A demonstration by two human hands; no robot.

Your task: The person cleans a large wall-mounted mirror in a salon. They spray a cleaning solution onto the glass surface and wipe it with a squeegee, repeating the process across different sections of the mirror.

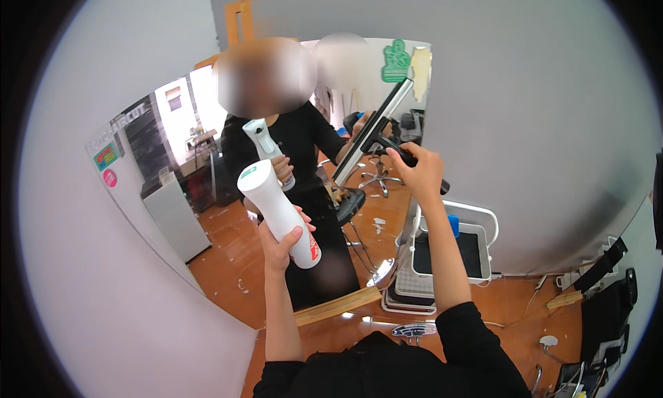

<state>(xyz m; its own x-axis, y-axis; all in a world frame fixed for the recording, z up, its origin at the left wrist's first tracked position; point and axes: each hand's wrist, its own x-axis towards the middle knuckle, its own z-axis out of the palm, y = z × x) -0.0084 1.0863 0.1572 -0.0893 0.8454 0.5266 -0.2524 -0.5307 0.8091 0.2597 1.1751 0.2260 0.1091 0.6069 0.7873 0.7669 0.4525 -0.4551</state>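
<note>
My left hand [282, 244] is wrapped round the lower part of a white spray bottle [271, 201] with a red label, its top leaning to the left. My right hand [423, 170] is raised higher and closed on the black handle of a window squeegee [369, 137]. The squeegee's long blade slants from upper right to lower left, at or close to the surface of a large wall mirror [231, 253]; whether it touches cannot be told. The mirror reflects the bottle, the squeegee and my dark clothing.
Below my right forearm stands a white trolley [494, 225] with trays, a blue item [453, 225] on it. A wooden ledge [338, 305] runs under the mirror. A green sticker [396, 63] is at its upper right. A black chair [608, 322] and cables are at far right.
</note>
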